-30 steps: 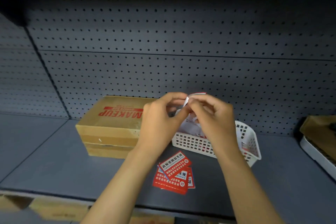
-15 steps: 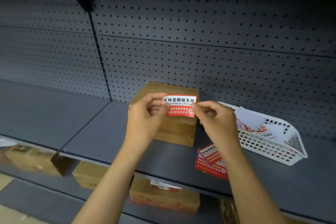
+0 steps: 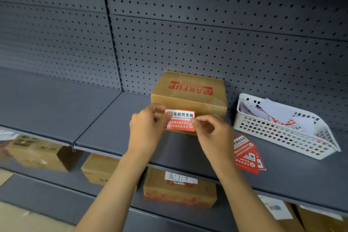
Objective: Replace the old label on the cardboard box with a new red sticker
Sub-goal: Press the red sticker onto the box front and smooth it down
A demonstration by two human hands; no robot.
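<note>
A cardboard box (image 3: 190,90) printed MAKEUP in red stands on the grey shelf against the pegboard. In front of its near face I hold a red sticker (image 3: 180,120) with a white strip of black characters. My left hand (image 3: 146,128) pinches the sticker's left edge and my right hand (image 3: 211,132) pinches its right edge. The sticker is level and overlaps the box's front face; whether it touches the cardboard I cannot tell. No old label shows on the box.
A small pile of red stickers (image 3: 246,154) lies on the shelf (image 3: 105,126) right of my right hand. A white perforated basket (image 3: 282,133) holding peeled paper sits farther right. Cardboard boxes (image 3: 178,188) stand on the lower shelf.
The sticker was peeled from its backing over the basket, then carried left, spread between both hands, and brought down in front of the box's near face. My view swung right and lower.
</note>
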